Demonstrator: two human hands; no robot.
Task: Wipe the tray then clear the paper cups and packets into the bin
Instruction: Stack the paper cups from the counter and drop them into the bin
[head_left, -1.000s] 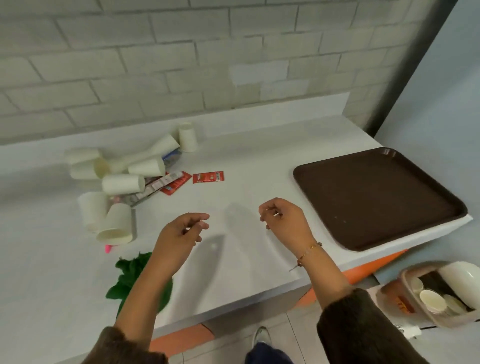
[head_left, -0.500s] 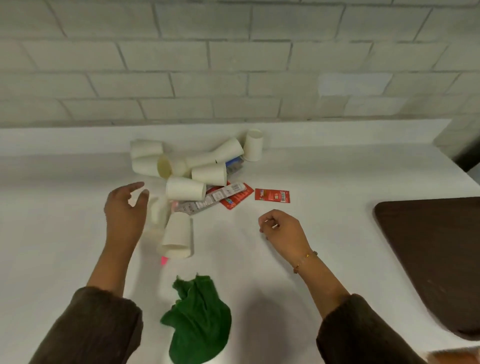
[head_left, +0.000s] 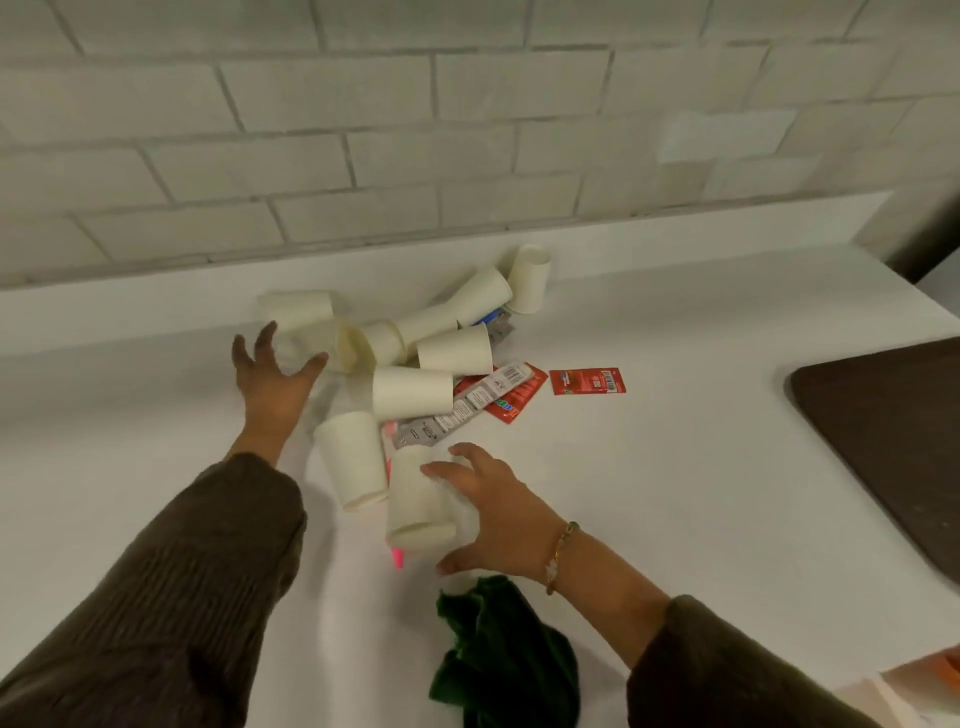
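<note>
**Both hands spread at the cup pile**

White counter bears the brown tray at its right edge, well apart from the paper cups heaped near the wall. Green cloth lies at the near edge. Left hand, fingers splayed, is at the pile's left side. Right hand, fingers apart, touches the nearest cup. Red packets lie beside the pile.

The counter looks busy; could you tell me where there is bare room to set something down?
Bare: the stretch between the red packet and the brown tray, and the counter left of the left hand. Crowded: around the paper cups.
</note>
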